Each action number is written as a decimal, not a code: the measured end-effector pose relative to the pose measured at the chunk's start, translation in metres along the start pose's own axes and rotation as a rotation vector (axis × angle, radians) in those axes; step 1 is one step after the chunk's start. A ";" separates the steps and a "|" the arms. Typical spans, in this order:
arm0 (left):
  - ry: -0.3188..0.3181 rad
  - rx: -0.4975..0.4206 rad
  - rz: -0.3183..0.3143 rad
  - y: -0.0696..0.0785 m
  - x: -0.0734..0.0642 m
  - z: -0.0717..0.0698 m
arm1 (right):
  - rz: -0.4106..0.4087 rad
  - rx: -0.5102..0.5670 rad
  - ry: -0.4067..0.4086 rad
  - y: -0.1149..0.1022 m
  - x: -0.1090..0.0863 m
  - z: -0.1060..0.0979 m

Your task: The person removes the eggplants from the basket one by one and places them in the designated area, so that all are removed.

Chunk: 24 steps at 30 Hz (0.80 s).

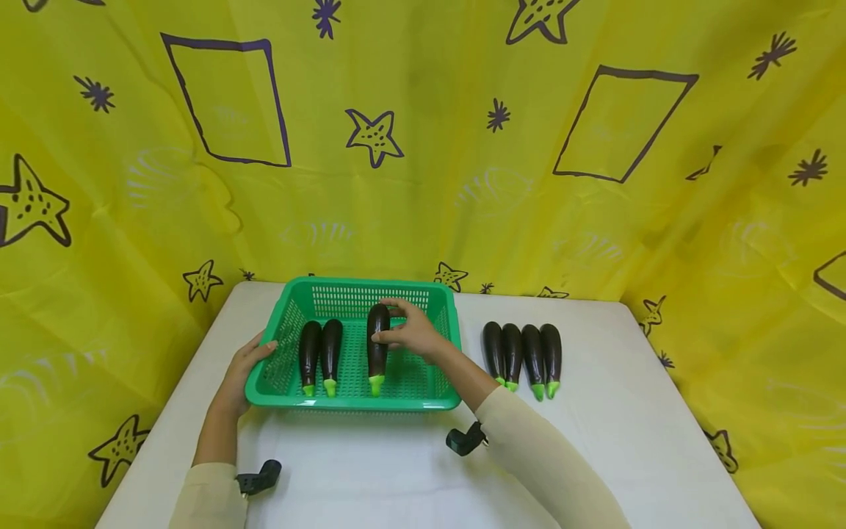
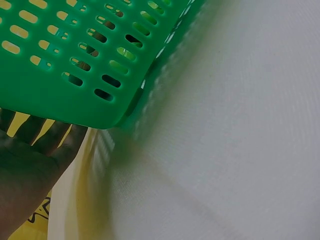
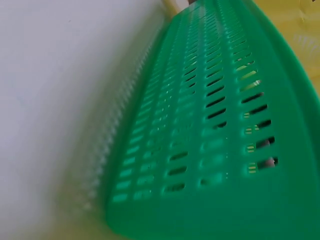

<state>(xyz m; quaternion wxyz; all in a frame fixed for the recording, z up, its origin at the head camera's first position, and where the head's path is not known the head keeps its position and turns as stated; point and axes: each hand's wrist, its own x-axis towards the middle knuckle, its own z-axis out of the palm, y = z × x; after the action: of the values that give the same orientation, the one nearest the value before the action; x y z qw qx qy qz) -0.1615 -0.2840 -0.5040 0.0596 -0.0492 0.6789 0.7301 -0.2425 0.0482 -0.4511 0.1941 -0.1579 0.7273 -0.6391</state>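
Note:
In the head view, my right hand (image 1: 415, 334) holds an eggplant (image 1: 377, 358) inside the green plastic basket (image 1: 357, 403), thumb and fingers on either side of its dark body, its green stem end towards me. Two more eggplants, a left one (image 1: 309, 353) and its neighbour (image 1: 331, 349), lie side by side in the basket's left half. At the left wall, my left hand (image 1: 239, 369) grips the basket's rim; its fingers reach up to the rim in the left wrist view, fingertips hidden. The right wrist view has only the basket's slotted outer wall (image 3: 200, 125), hiding the right hand.
Right of the basket, several eggplants (image 1: 532, 353) lie in a row on the white tabletop (image 1: 357, 470), stem ends towards me. A yellow patterned curtain (image 1: 423, 191) hangs behind the table and along both sides. Each wrist wears a small black camera mount.

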 end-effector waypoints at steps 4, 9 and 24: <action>-0.001 0.005 -0.009 0.000 0.001 -0.001 | 0.001 -0.023 -0.007 0.000 -0.003 -0.005; 0.004 -0.005 0.008 0.001 0.000 0.000 | -0.016 -0.046 0.022 -0.004 -0.008 -0.011; 0.005 -0.004 0.010 0.001 -0.001 0.000 | -0.036 -0.045 0.112 -0.014 -0.030 -0.030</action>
<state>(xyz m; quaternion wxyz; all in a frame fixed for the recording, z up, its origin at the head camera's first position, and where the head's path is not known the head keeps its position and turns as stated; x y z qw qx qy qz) -0.1607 -0.2842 -0.5025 0.0542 -0.0475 0.6777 0.7318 -0.2316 0.0868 -0.4315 0.1378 -0.1392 0.7483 -0.6338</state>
